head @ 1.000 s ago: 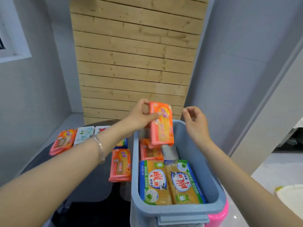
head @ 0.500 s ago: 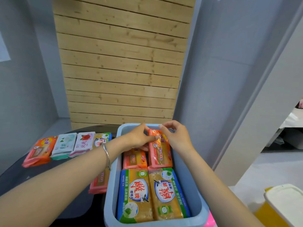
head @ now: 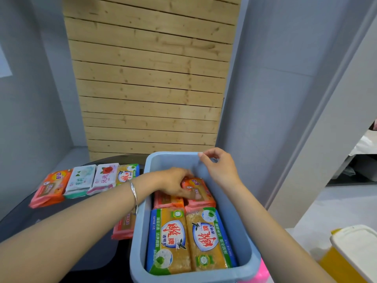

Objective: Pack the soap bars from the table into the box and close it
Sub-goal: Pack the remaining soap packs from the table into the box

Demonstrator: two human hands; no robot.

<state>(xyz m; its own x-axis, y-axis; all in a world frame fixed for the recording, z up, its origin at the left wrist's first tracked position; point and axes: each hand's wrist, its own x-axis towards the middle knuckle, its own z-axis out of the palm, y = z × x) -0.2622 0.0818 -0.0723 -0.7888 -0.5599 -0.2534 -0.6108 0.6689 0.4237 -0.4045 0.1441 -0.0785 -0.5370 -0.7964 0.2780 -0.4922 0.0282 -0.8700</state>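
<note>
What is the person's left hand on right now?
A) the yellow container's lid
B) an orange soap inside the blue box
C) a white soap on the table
B: the left hand grips the orange soap lying inside the blue box.

The box is pale blue. In its lower half two amber bars wear blue-and-green wrappers, each with a white oval and red characters. Above them an orange bar has pink edges and a yellow patch; a second orange bar sits left of it. At middle left, on the black table: an orange-and-pink pack, a white bar trimmed green, a rose bar in white with a red flower. The panel is pale knotty pine with dark seams. Bracelet silver. Lower right: yellow tub, white lid.
</note>
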